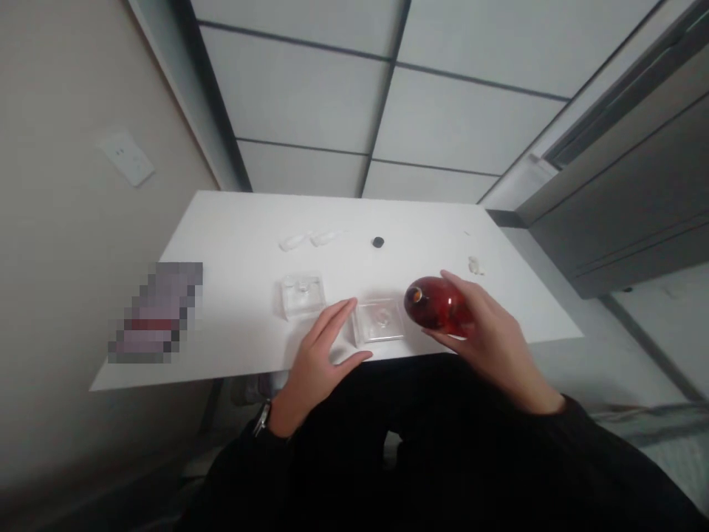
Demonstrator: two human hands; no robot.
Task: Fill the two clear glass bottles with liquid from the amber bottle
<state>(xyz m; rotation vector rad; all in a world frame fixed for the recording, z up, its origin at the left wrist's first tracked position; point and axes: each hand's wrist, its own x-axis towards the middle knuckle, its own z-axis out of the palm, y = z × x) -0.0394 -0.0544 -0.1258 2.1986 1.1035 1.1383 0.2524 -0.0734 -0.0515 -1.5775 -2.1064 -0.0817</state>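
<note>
My right hand (492, 332) is wrapped around a red see-through bottle (446, 309), tilted so its uncapped mouth points left and toward me. Just left of the bottle, near the table's front edge, lies a clear square container (382, 332) with a round shape in its middle. My left hand (324, 355) is at that container's left side, thumb and fingers spread apart; whether the fingertips touch it I cannot tell. Behind and left of this hand stands a second clear square container (303, 295). A small black cap (378, 242) rests farther back on the table.
The white table (238, 325) carries two clear plastic pieces (310, 239) at the back and a small crumpled whitish bit (475, 266) at the right. A blurred-out flat object (158, 310) lies at the left edge. A panelled white surface (310, 89) rises behind.
</note>
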